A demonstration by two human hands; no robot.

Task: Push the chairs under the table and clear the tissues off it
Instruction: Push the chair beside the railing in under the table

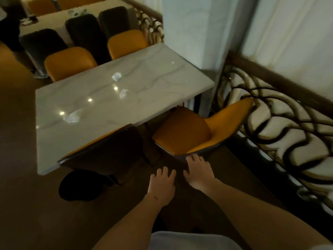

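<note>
A grey marble table [162,73] holds three crumpled tissues: one far [116,76], one in the middle [123,93], one near the left [72,117]. On the near side, a dark-backed chair [106,152] is tucked against the table edge. An orange chair [185,130] to its right stands turned sideways, its seat only partly under the table. My right hand [199,171] has its fingertips at that chair's near edge, fingers spread. My left hand [162,184] hovers beside it with fingers apart, holding nothing. Two orange chairs [70,62] [127,43] stand at the far side.
A curved metal railing [270,123] runs close along the right, behind the sideways chair. A white pillar [194,33] stands at the table's far right corner. Dark chairs [84,29] and another table [54,17] lie beyond. Brown floor [18,159] stretches on the left.
</note>
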